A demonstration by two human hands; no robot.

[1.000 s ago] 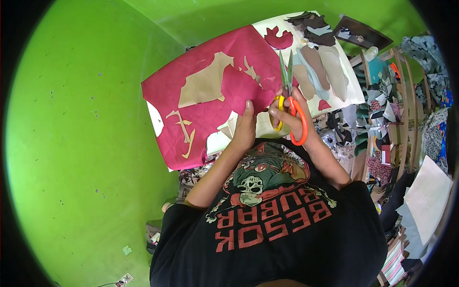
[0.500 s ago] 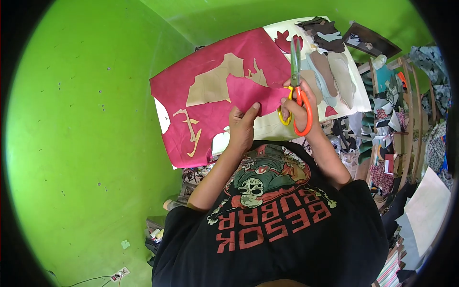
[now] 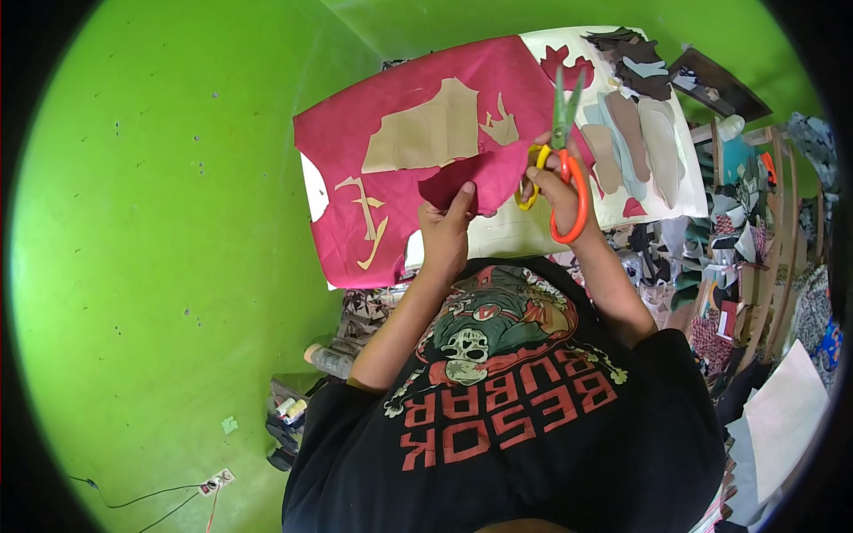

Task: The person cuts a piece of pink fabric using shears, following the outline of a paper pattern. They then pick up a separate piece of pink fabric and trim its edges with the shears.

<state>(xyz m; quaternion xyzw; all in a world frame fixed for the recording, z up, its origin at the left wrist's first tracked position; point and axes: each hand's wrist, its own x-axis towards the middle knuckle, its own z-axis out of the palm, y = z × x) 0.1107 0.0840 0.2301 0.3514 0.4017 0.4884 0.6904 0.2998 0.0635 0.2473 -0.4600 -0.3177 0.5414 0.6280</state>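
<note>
One red piece (image 3: 480, 178) is pinched in the closed left hand (image 3: 446, 231), above frame centre; rightward, the right hand (image 3: 560, 193) curls around slightly parted scissors (image 3: 560, 138)

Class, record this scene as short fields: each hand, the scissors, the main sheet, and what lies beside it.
Left hand: pinches a loose red piece, thumb on top
Right hand: holds the scissors
Scissors: orange and yellow handles, blades apart, tips pointing away from the wearer
Main sheet: large red sheet bearing a big tan piece
Beside it, right: sole-shaped pieces, dark pile
</note>
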